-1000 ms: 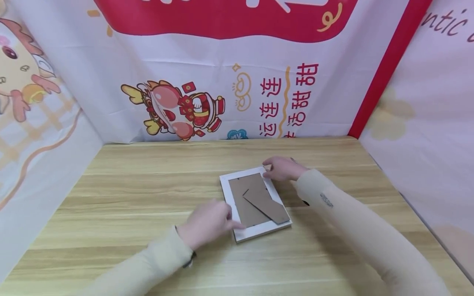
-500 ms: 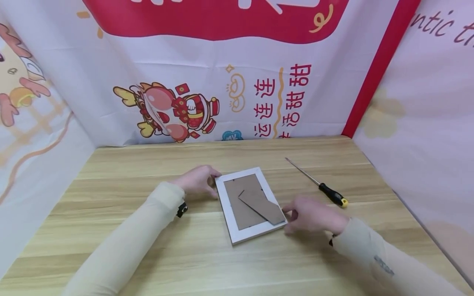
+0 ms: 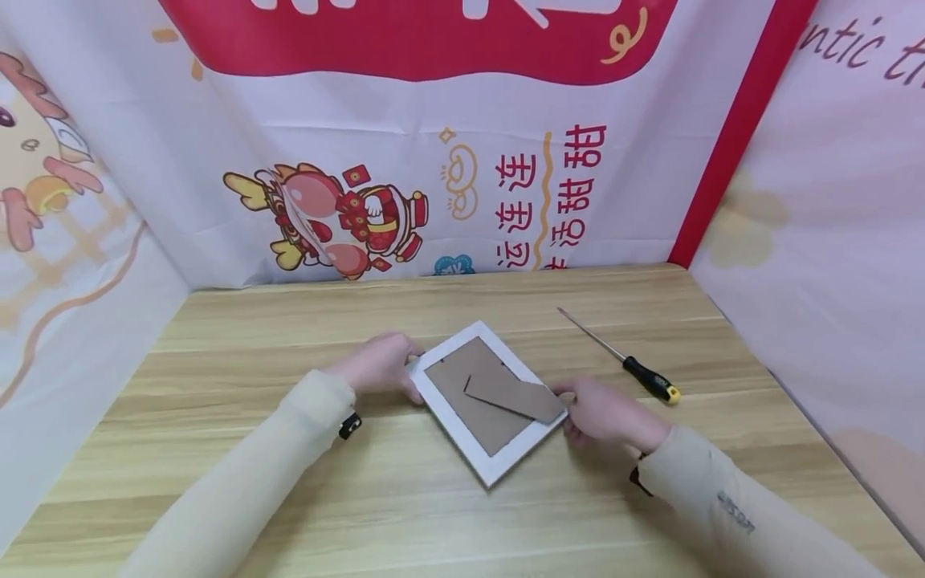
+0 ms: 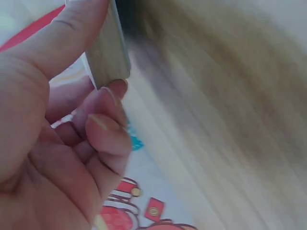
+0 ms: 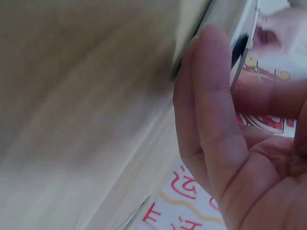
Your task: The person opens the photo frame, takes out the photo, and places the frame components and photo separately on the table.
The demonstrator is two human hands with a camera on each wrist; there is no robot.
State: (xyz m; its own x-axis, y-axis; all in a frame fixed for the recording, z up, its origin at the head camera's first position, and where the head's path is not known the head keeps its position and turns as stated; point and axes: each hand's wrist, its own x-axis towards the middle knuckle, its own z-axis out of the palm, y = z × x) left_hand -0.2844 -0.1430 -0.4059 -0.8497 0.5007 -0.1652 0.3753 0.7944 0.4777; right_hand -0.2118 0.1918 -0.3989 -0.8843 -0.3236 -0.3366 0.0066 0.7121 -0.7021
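At the frame's centre, both hands grip opposite corners of the face-down picture frame (image 3: pixel 488 399), its backing board (image 3: pixel 477 393) still fitted, the screwdriver (image 3: pixel 620 359) untouched.

Cream long sleeves (image 3: pixel 246 474), small print on rt.

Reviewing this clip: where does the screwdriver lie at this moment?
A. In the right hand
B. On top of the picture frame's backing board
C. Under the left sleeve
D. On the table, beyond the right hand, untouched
D. In the head view the screwdriver lies on the table apart from both hands, while the right hand and left hand each hold an edge of the picture frame.
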